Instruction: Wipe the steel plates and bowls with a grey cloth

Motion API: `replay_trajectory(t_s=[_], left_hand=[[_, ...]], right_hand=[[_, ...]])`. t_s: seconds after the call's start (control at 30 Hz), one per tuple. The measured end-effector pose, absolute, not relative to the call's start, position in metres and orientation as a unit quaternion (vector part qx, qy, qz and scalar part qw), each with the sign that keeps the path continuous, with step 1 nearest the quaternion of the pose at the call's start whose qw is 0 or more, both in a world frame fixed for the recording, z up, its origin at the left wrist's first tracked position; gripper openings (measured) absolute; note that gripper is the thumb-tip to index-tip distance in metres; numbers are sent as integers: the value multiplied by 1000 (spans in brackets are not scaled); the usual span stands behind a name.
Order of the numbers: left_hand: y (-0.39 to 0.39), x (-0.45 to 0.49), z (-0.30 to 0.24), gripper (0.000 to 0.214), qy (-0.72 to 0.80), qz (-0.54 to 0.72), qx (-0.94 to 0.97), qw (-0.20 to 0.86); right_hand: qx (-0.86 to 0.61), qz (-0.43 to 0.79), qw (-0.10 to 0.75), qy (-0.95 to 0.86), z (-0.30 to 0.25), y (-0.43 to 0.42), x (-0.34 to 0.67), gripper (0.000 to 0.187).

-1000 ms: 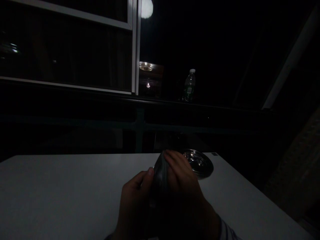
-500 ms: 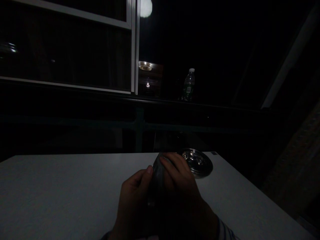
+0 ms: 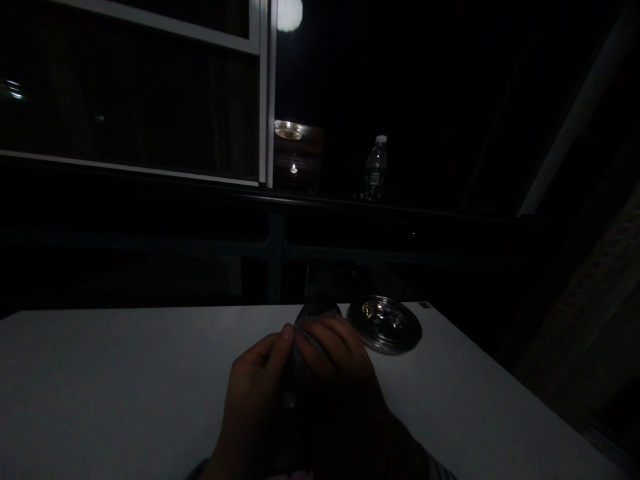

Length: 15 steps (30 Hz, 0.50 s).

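Both hands are together over the near part of the table, around a dark grey, thin-looking thing (image 3: 316, 309) whose kind I cannot make out in the dim light. My left hand (image 3: 255, 377) is closed on its left side, thumb up along the edge. My right hand (image 3: 340, 363) lies over it from the right with the fingers bent across it. A rounded dark part sticks out beyond the fingertips, and a strip with a rough pattern shows between the right fingers. Its lower part is hidden in shadow. Just beyond my right hand sits a shiny metal bowl (image 3: 385, 325).
The white table (image 3: 125, 380) ends at a straight far edge. Behind it a clear bottle (image 3: 375, 170) with a white cap and green label stands on a dark sill (image 3: 320, 202). A window frame (image 3: 265, 100) rises at the left. A small dark patch (image 3: 424, 305) marks the far right corner.
My right hand has shifted left and its fingers have come down over the dark thing, which now shows a rounded end beyond them. The view has moved slightly.
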<state>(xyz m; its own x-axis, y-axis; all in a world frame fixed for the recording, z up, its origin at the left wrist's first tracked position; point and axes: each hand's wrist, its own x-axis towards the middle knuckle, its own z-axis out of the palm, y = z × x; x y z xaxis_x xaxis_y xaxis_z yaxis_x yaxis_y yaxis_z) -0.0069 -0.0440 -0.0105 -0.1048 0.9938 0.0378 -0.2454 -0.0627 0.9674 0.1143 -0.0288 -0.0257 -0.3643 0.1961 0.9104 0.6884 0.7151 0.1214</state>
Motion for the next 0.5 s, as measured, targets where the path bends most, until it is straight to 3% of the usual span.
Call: replay_trajectory(t_s=[0.2,0.37,0.5], left_hand=[[-45,-5,-10,36,453,590,428,513],[-49,-1,-12,38,438,570,433,544],[-50,-2,-11,37,451,580,418,534]], right_hand=[[-310,-227,492,-781,-25,-21,127,27],[-427,-89,500,-748,-16,-10,153,31],[-385,-142,492,-768,-13,-17,149,31]])
